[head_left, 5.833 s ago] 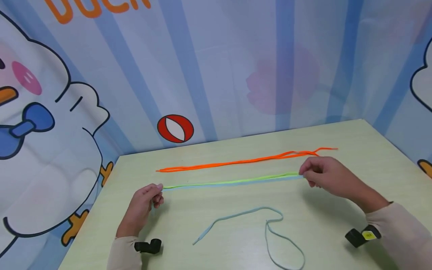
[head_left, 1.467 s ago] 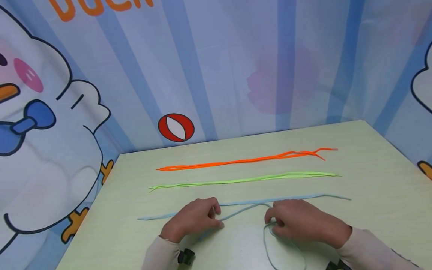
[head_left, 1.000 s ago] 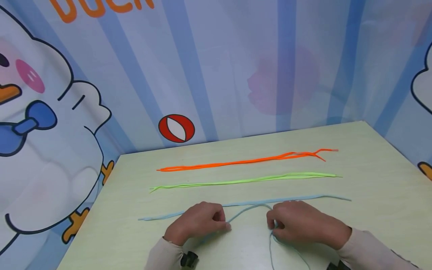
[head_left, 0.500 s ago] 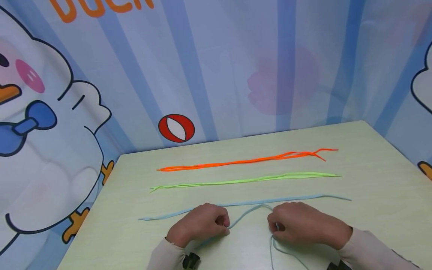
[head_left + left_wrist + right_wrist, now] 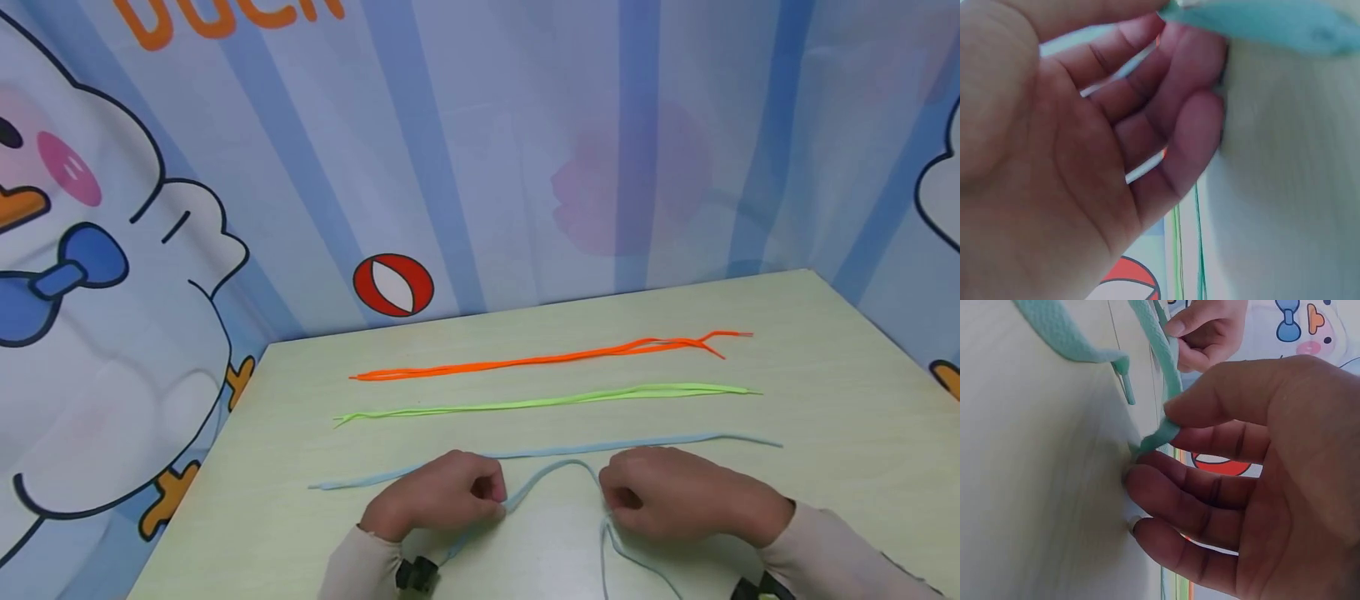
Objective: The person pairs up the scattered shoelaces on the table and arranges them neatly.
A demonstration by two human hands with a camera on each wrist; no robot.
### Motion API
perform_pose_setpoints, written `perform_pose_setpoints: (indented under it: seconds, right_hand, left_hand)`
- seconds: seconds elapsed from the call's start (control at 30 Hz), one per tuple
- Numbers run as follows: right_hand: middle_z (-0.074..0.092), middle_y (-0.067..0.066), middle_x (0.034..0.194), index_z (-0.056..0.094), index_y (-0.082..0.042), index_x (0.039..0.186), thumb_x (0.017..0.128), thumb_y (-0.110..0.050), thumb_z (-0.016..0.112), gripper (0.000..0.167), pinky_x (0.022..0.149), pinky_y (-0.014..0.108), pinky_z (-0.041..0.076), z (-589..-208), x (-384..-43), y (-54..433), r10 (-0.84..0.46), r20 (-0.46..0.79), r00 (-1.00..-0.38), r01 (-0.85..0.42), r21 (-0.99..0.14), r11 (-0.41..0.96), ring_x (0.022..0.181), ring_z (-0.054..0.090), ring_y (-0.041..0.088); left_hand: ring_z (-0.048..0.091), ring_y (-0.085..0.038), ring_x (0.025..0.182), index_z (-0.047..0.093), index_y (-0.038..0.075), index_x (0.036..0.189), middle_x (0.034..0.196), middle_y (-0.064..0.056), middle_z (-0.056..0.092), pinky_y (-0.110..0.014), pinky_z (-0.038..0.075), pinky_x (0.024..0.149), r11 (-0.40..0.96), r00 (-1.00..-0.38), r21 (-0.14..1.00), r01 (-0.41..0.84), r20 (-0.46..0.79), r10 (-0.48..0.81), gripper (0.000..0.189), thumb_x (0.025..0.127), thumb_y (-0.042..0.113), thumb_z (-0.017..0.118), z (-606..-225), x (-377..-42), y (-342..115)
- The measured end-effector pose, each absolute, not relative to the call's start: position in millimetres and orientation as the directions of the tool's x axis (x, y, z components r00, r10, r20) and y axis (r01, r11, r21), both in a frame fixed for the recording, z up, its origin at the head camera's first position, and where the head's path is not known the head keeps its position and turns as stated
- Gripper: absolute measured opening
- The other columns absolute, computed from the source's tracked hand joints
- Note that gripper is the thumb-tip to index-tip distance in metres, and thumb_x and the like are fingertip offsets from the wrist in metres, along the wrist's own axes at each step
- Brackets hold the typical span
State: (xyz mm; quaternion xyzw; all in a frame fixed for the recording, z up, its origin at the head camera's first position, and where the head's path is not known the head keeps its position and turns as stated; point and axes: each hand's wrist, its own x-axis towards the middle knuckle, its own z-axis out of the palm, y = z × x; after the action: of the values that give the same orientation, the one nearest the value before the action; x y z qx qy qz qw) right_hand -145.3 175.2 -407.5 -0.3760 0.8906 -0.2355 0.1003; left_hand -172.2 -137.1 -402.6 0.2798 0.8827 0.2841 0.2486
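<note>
A pale blue-green shoelace (image 5: 551, 468) arches between my two hands, its tail trailing toward the front of the table. My left hand (image 5: 438, 497) pinches it between thumb and fingertips; in the left wrist view the shoelace (image 5: 1279, 24) crosses the top, by the thumb tip. My right hand (image 5: 682, 496) pinches another stretch, and the right wrist view shows the shoelace (image 5: 1161, 434) between thumb and index finger. Just behind my hands lies a straight light blue shoelace (image 5: 630, 444), partly hidden by the left hand.
Farther back, a yellow-green shoelace (image 5: 525, 403) and an orange shoelace (image 5: 510, 362), each doubled, lie roughly parallel across the pale wooden table (image 5: 840, 400). A printed cartoon backdrop (image 5: 510, 150) stands along the back edge.
The yellow-green and light blue laces, earlier stretched between my hands, now lie apart on the table. My hands have come to the near lace; its arch has shifted slightly over the last second.
</note>
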Motion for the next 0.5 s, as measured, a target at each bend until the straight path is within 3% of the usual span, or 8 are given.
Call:
perform_pose_setpoints:
  seconds: [0.23,0.4,0.5]
  right_hand:
    - [0.048,-0.017,0.071,0.054,-0.031,0.074,0.088,-0.008,0.061,0.028,0.062,0.023,0.042,-405.7,-146.3,175.1,-0.691,0.003,-0.723,-0.58,-0.545,0.605,0.066,0.046,0.002]
    - [0.049,-0.015,0.068,0.053,-0.027,0.074,0.088,-0.006,0.06,0.026,0.061,0.025,0.043,-403.0,-148.3,174.3,-0.663,0.036,-0.748,-0.551,-0.592,0.589,0.065,0.047,0.004]
    - [0.059,-0.015,0.081,0.051,-0.026,0.074,0.087,-0.006,0.059,0.025,0.069,0.026,0.047,-402.5,-148.0,173.9,-0.644,0.064,-0.762,-0.541,-0.61,0.579,0.078,0.056,0.003]
  left_hand:
    - [0.058,-0.006,0.076,0.071,0.019,0.091,0.081,0.01,0.068,-0.026,0.049,0.073,0.641,-0.709,0.695,0.326,-0.269,0.652,0.008,0.092,0.012,0.071,-400.6,-173.2,-140.7]
    - [0.063,-0.008,0.08,0.076,0.018,0.098,0.084,0.007,0.072,-0.028,0.05,0.076,0.597,-0.695,0.743,0.302,-0.257,0.672,0.018,0.095,0.007,0.062,-399.8,-174.1,-144.6]
    - [0.063,-0.009,0.08,0.075,0.017,0.097,0.085,0.006,0.072,-0.028,0.049,0.074,0.583,-0.693,0.757,0.294,-0.251,0.676,0.019,0.096,0.006,0.059,-399.5,-174.4,-146.0]
